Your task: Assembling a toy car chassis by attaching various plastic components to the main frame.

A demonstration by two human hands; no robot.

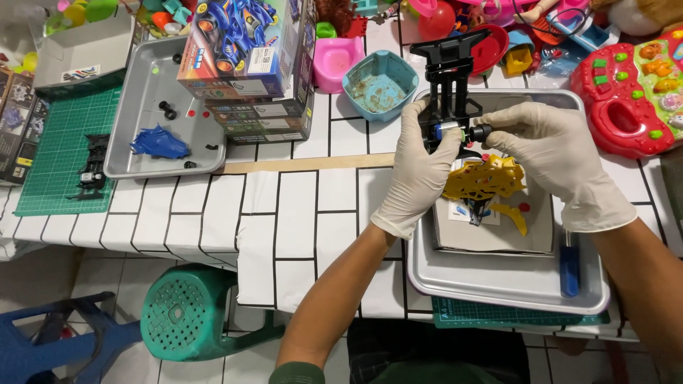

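While the gloved left hand point(420, 160) grips the black toy-car chassis point(448, 85) above the grey tray point(498, 284), steadying it, right hand point(551, 153) fingertips pinch its small wheel point(479, 132).

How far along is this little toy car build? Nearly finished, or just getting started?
Roughly midway, it seems. Both gloved hands, left hand and right hand, hold the black chassis upright, fitting a small part at its middle. The yellow body shell lies unattached in the grey tray, beside a blue screwdriver.
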